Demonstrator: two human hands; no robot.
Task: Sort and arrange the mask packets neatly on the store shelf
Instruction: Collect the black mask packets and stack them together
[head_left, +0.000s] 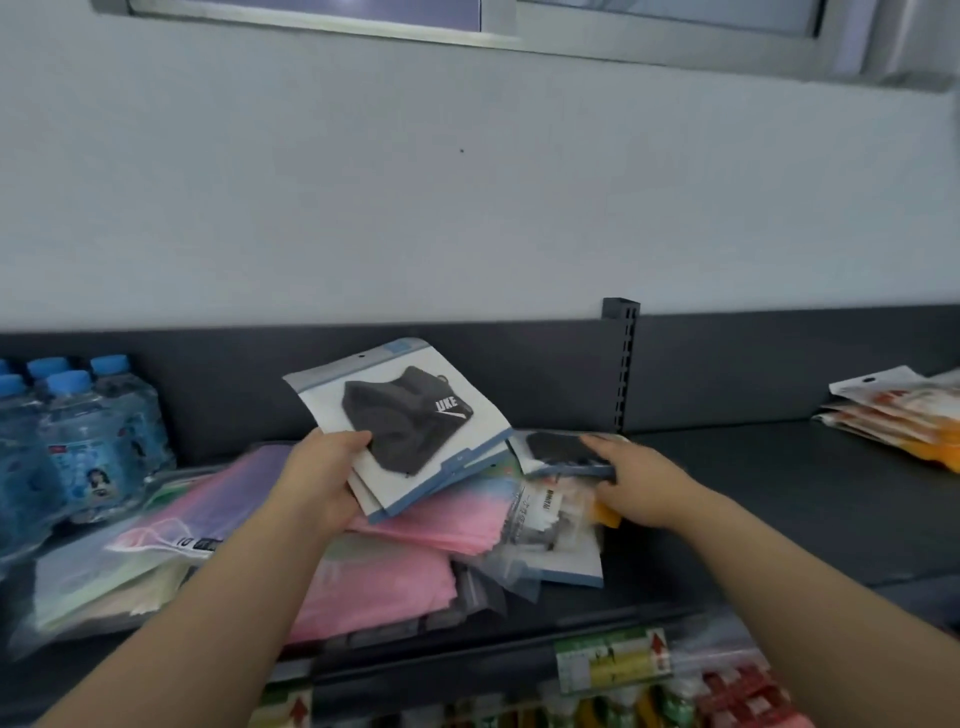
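Observation:
My left hand (327, 478) grips a small stack of white packets with a black mask (410, 415) on the top one, held tilted above the heap. My right hand (631, 480) pinches another black mask packet (558, 449) lying at the heap's right side. Under both hands a loose heap of pink mask packets (415, 566) and clear packets (550, 530) covers the dark shelf (753, 499). Pale green and purple packets (130, 566) lie at the heap's left.
Shrink-wrapped water bottles with blue caps (72, 441) stand at the far left. A stack of orange and white packets (904, 410) lies at the far right. A slotted upright post (623, 358) splits the shelf back. Price labels (613, 660) line the front edge.

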